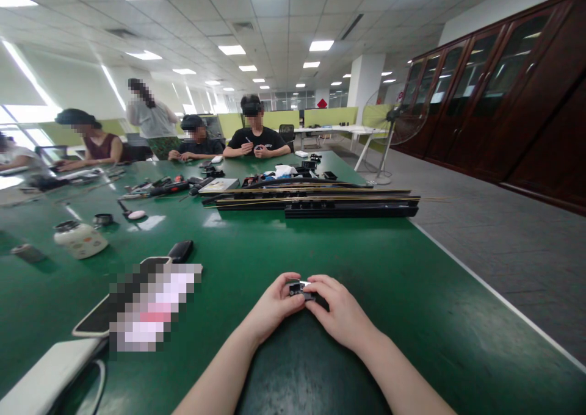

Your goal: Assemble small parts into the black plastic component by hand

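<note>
Between my two hands, just above the green tabletop, is a small black part with a shiny metal strip (pixel 300 288); its exact kind is too small to make out. My left hand (pixel 278 302) pinches its left side, thumb in front and fingers behind. From the other side my right hand (pixel 339 308) grips it, with fingertips on top and thumb near the lower edge. The fingers cover much of the part.
Long black rails (pixel 352 206) with thin brass-coloured rods lie across the table (pixel 256 250). To the left are a pixelated phone-like object (pixel 155 311), a white jar (pixel 81 239) and a white device with a cable (pixel 48 375). Several people sit beyond; a fan (pixel 391 116) stands right.
</note>
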`<action>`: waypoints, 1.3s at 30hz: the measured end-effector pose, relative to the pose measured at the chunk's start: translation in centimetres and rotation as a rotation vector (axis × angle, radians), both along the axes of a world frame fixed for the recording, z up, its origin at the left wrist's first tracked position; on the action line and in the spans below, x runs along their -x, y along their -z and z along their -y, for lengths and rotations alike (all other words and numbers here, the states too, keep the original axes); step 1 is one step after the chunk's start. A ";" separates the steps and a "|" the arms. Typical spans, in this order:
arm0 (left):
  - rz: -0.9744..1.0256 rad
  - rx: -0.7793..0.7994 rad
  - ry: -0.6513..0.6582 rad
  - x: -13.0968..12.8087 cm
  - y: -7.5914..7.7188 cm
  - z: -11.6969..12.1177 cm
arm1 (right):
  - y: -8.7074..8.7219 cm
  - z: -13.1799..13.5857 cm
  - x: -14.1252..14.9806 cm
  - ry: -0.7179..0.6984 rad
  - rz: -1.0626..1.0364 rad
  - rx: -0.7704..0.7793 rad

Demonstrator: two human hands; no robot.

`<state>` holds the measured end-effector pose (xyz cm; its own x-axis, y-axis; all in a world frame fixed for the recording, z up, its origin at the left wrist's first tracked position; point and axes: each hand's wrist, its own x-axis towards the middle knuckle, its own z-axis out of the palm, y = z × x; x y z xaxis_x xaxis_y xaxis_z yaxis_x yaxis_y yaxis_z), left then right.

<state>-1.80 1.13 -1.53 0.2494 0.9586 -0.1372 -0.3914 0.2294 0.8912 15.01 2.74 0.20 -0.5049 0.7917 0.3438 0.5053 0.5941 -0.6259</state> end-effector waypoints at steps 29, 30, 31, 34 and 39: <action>0.035 0.088 -0.017 0.0 -0.6 0.2 | 0.0 -0.2 0.1 -0.039 -0.069 -0.004; 0.040 0.094 -0.020 0.0 -0.7 0.2 | 0.1 -0.3 0.1 -0.036 -0.078 0.011; 0.046 0.098 -0.023 0.0 -0.7 0.2 | 0.1 -0.3 0.1 -0.033 -0.086 0.027; 0.059 0.102 -0.028 0.0 -0.8 0.2 | 0.0 -0.3 0.0 -0.031 -0.104 0.064; 0.061 0.091 -0.011 0.0 -0.9 0.2 | 0.0 -0.3 0.0 -0.039 -0.116 0.076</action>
